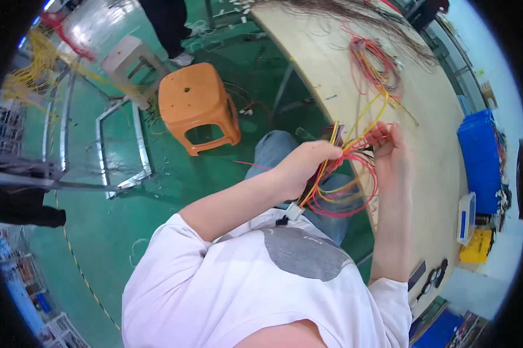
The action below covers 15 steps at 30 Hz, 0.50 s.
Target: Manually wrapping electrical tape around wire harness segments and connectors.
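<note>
My left hand [309, 167] is closed around a looped bundle of red, yellow and dark wires [370, 181], held over my lap beside the table edge. A white plug connector [294, 211] hangs from the wire ends below that hand. My right hand [387, 141] is raised to the right of the bundle, its fingers bent in a pinch. Red strands run to its fingertips, and its forearm is smeared by motion. Yellow wires [367, 113] stretch from the bundle toward a second coil of red and yellow wires [379, 68] on the tabletop.
The pale wooden table [424, 191] curves along my right. Long dark wires [354, 14] lie across its far end. Blue bins [480, 156] and a yellow bin [476, 246] stand beyond its right edge. To the left are an orange stool [192, 95], a grey stool [131, 61] and metal frames [102, 145].
</note>
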Available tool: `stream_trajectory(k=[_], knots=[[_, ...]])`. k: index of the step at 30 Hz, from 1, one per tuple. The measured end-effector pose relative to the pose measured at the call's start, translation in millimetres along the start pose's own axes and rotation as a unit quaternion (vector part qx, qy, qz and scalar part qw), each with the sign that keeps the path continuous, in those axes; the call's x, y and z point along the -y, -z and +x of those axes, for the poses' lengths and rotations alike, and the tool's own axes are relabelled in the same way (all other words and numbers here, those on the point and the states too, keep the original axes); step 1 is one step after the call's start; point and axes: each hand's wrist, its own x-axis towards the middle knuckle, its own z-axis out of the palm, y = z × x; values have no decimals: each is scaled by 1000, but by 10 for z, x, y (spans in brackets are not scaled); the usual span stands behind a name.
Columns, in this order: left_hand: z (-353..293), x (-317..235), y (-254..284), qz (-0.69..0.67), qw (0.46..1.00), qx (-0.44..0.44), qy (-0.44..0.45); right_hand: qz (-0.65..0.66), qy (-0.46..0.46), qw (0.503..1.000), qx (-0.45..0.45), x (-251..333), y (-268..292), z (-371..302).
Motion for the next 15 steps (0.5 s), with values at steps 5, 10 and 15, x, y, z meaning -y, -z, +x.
stream_trajectory(k=[5,10,15], knots=[[1,32,-160,-3,981,178,72,82,-124,986,77,271,-102,-17],[-99,-191,-147,-37,967,226,108,146,-89,973,153,655,-134,11],[-275,-354,-305,55,988,122,70,126,-80,968,202,682,83,-161]])
